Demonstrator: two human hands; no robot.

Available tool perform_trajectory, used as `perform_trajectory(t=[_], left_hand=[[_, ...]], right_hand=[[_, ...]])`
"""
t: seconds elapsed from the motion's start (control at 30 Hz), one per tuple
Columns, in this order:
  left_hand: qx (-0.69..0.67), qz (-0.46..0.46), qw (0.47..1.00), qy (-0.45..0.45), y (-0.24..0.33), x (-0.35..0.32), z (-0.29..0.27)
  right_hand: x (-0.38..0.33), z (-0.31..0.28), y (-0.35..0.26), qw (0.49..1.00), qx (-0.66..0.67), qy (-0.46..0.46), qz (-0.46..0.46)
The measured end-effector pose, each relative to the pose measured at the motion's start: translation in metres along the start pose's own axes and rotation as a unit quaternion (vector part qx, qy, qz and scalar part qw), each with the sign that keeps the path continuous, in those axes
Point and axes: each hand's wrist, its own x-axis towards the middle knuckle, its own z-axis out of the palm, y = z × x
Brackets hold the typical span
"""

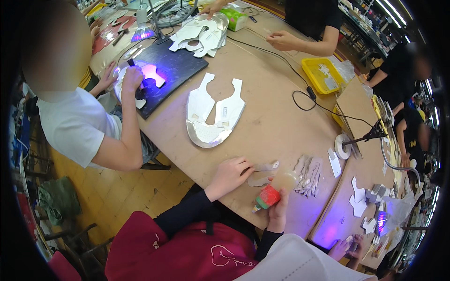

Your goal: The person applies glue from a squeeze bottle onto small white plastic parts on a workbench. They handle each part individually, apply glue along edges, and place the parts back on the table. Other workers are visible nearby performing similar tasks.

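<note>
My right hand (279, 209) is wrapped round a squeeze bottle (268, 195) with a red band and a clear body; its nozzle tilts down to the left. At the table's near edge, my left hand (229, 178) has its fingertips closed on the end of a small grey cut piece (268, 166) with a pale dot. Another grey piece (258, 180) lies just below, partly behind the bottle. To the right sits a fanned stack of similar grey pieces (308, 175). Beyond my left hand lies a white shoe upper (215, 112), spread flat.
At left, a person brushes a lit piece (152, 75) on a black board (180, 70). White uppers (201, 35) are piled behind. A yellow tray (322, 76), a black cable (281, 56) and a lamp stand (343, 146) occupy the right. Another person's hands (349, 248) work at lower right.
</note>
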Motion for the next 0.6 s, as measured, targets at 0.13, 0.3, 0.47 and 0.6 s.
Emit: perform_trajectory(t=[0.13, 0.3, 0.47, 0.6], left_hand=[[-0.037, -0.03, 0.998, -0.03, 0.001, 0.0, -0.003], [-0.269, -0.212, 0.938, -0.049, 0.006, -0.006, 0.005], [-0.399, -0.22, 0.887, -0.076, 0.012, 0.002, 0.03], [-0.496, -0.249, 0.819, -0.143, 0.005, 0.01, 0.031]], right_hand=[[-0.005, 0.008, -0.008, 0.999, 0.013, 0.01, -0.041], [-0.025, 0.013, -0.04, 0.956, -0.127, 0.08, -0.252], [-0.008, 0.007, -0.073, 0.943, -0.116, 0.071, -0.304], [0.0, 0.012, -0.076, 0.943, -0.12, 0.12, -0.287]])
